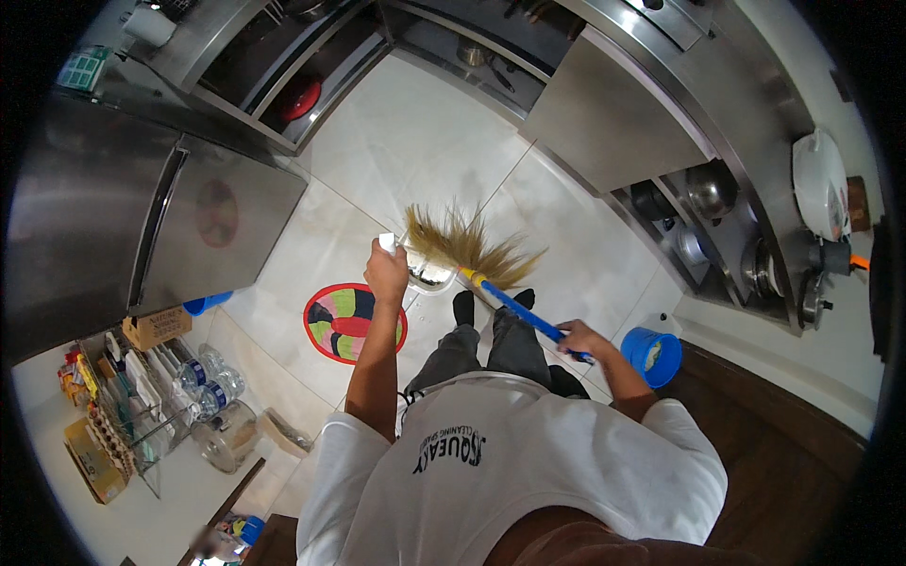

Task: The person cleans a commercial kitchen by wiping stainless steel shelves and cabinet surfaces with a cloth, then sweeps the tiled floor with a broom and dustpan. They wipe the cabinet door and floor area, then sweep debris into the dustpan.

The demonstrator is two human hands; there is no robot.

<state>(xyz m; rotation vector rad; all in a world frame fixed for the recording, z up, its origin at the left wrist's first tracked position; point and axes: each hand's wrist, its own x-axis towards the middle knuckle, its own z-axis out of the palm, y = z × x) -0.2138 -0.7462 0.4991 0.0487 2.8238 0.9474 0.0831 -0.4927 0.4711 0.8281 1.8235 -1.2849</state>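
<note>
My left hand (385, 274) is closed around the white handle of a dustpan (436, 287). The pan is on the tiled floor just ahead of my feet, with small dark bits of debris in it. My right hand (585, 341) grips the blue handle of a broom (522, 314) near its end. That handle slants down to the left, through a yellow collar, to straw-coloured bristles (472, 247) that spread over the floor. The bristles' left part lies at the far side of the dustpan and hides some of it.
A round patchwork mat (355, 323) with a red border lies left of my feet. At right stands a blue bucket (651, 357). Steel cabinets (618, 108) with open shelves line the far and right sides. A steel fridge (222, 222) and a loaded rack (156, 406) stand at left.
</note>
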